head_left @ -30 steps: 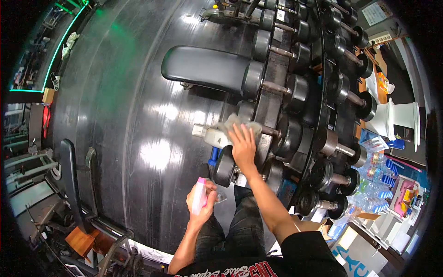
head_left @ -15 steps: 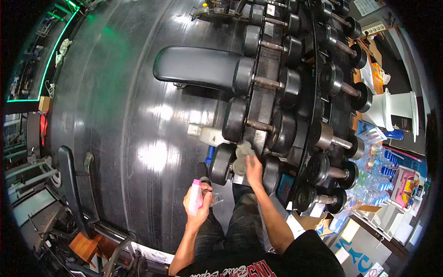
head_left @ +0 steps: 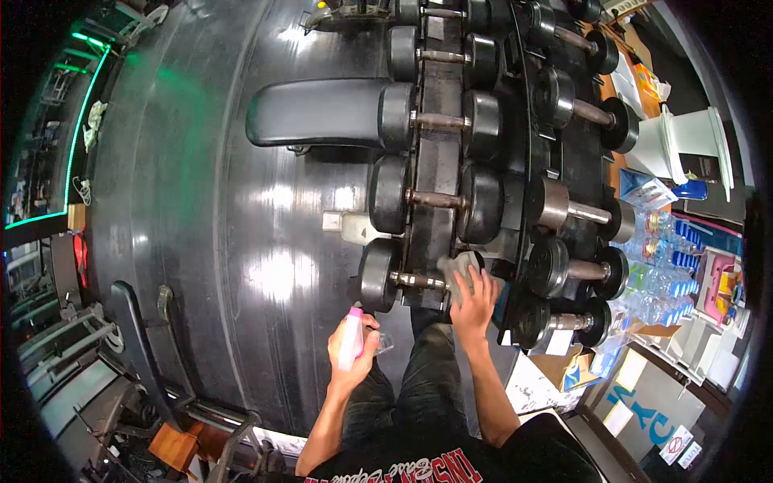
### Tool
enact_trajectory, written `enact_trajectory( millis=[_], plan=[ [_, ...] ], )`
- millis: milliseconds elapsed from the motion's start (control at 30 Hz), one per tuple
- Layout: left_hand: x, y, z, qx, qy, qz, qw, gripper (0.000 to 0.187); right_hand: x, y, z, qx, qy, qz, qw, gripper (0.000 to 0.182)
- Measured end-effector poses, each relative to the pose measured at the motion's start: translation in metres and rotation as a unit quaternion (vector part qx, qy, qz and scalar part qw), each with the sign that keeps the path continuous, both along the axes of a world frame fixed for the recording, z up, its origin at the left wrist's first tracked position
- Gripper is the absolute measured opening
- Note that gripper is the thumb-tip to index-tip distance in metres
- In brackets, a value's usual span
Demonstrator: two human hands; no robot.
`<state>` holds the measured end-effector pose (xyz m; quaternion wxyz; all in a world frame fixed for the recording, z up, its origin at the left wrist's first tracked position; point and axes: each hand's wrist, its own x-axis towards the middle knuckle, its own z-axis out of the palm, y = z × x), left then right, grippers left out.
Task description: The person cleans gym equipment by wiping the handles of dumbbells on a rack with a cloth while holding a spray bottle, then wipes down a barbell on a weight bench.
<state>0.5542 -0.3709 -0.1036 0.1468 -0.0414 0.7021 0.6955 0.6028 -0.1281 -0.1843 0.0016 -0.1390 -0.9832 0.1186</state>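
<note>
My left hand (head_left: 353, 348) is closed around a spray bottle (head_left: 352, 338) with a pink and whitish top; a clear part of it shows beside my fingers. With my right hand (head_left: 474, 304) I press a grey cloth (head_left: 459, 270) onto the right head of the nearest dumbbell, fingers bent over it. That head is mostly hidden under cloth and hand. The dumbbell's metal handle (head_left: 420, 280) and its black left head (head_left: 378, 275) are in plain sight, resting on the rack (head_left: 435, 153).
Beyond it, several more black dumbbells (head_left: 435, 199) lie in two rows on the rack. A black padded bench (head_left: 318, 113) touches the rack's left side. Water bottles (head_left: 652, 278) and an open cardboard box (head_left: 564, 366) are at the right. Gym machines (head_left: 149, 354) stand at the left.
My right hand and the cloth have moved from the dumbbell's handle to its right head. The view has shifted a little. My left hand still holds the spray bottle.
</note>
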Motion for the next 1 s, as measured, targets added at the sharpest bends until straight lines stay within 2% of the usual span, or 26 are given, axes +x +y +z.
enact_trajectory(
  millis=[133, 200, 233, 300, 433, 500, 600, 633, 767, 833, 900, 933, 1000],
  plan=[
    [0.003, 0.008, 0.004, 0.006, -0.017, -0.005, 1.0, 0.017, -0.036, 0.016, -0.013, -0.016, 0.011, -0.069, 0.997, 0.038],
    [0.005, 0.011, 0.002, 0.001, -0.012, -0.016, 1.0, 0.017, -0.058, 0.027, -0.026, -0.064, -0.086, -0.143, 0.984, 0.031],
    [0.007, 0.012, 0.001, -0.006, -0.007, -0.022, 1.0, 0.017, -0.072, 0.032, -0.027, -0.063, -0.086, -0.146, 0.984, 0.031],
    [0.008, 0.014, 0.004, -0.008, -0.011, -0.026, 1.0, 0.016, -0.09, 0.039, -0.028, -0.075, -0.235, -0.183, 0.952, 0.029],
    [0.008, 0.016, 0.009, -0.008, -0.01, -0.04, 0.999, 0.016, -0.078, 0.037, -0.026, -0.051, -0.23, -0.152, 0.96, 0.03],
    [0.006, 0.017, 0.012, -0.01, -0.01, -0.055, 0.998, 0.016, -0.051, 0.028, -0.019, -0.074, -0.066, -0.075, 0.992, 0.037],
    [0.003, 0.012, 0.016, -0.011, -0.002, -0.08, 0.997, 0.016, -0.017, 0.008, -0.005, -0.014, 0.001, -0.049, 0.999, 0.046],
    [0.001, 0.01, 0.016, -0.008, 0.003, -0.095, 0.995, 0.016, -0.007, 0.003, -0.004, -0.055, -0.01, -0.071, 0.996, 0.053],
    [-0.007, 0.002, 0.015, -0.007, 0.006, -0.144, 0.99, 0.016, 0.034, -0.017, -0.006, -0.045, 0.066, -0.116, 0.99, 0.061],
    [-0.011, -0.008, 0.008, -0.038, 0.031, -0.193, 0.98, 0.017, 0.056, -0.031, -0.017, -0.056, 0.08, -0.165, 0.981, 0.063],
    [-0.013, -0.012, 0.01, -0.032, 0.016, -0.212, 0.977, 0.017, 0.072, -0.042, -0.023, -0.12, 0.107, -0.242, 0.957, 0.064],
    [-0.014, -0.011, 0.01, -0.027, 0.003, -0.215, 0.976, 0.018, 0.076, -0.044, -0.027, -0.116, 0.107, -0.255, 0.954, 0.064],
    [-0.014, -0.012, 0.002, -0.031, 0.0, -0.243, 0.97, 0.02, 0.078, -0.043, -0.037, -0.142, 0.163, -0.302, 0.929, 0.062]
  ],
)
